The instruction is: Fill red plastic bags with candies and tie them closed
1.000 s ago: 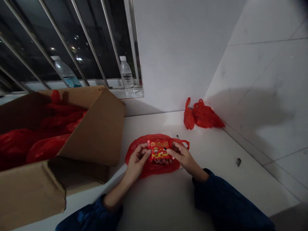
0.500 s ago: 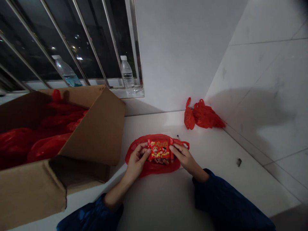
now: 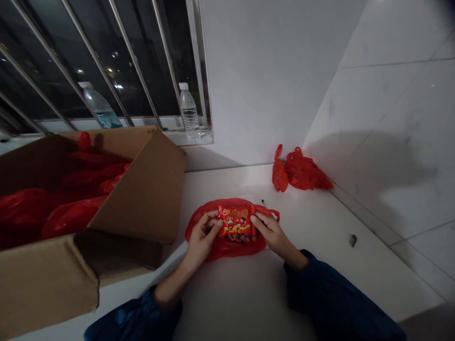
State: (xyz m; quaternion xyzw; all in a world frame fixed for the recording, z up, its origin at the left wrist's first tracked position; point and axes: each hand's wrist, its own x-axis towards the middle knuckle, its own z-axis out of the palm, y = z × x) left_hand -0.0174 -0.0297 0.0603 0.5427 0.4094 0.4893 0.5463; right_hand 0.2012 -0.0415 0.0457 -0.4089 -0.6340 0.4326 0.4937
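A small red packet (image 3: pixel 235 222) with yellow print is held between both hands above a flattened red plastic bag (image 3: pixel 213 251) on the white counter (image 3: pixel 241 293). My left hand (image 3: pixel 201 237) pinches the packet's left edge with curled fingers. My right hand (image 3: pixel 270 231) grips its right edge the same way. Under the packet lies something dark and patterned that I cannot make out. Both forearms wear dark blue sleeves.
A large open cardboard box (image 3: pixel 142 199) full of red plastic bags stands at the left. A crumpled red bag (image 3: pixel 300 173) lies in the far corner by the tiled wall. Two water bottles (image 3: pixel 188 113) (image 3: pixel 97 108) stand on the barred window sill. A small dark speck (image 3: pixel 352 240) sits at right.
The hands and packet have barely shifted; my right fingers have drawn in a little closer along the packet's right edge.
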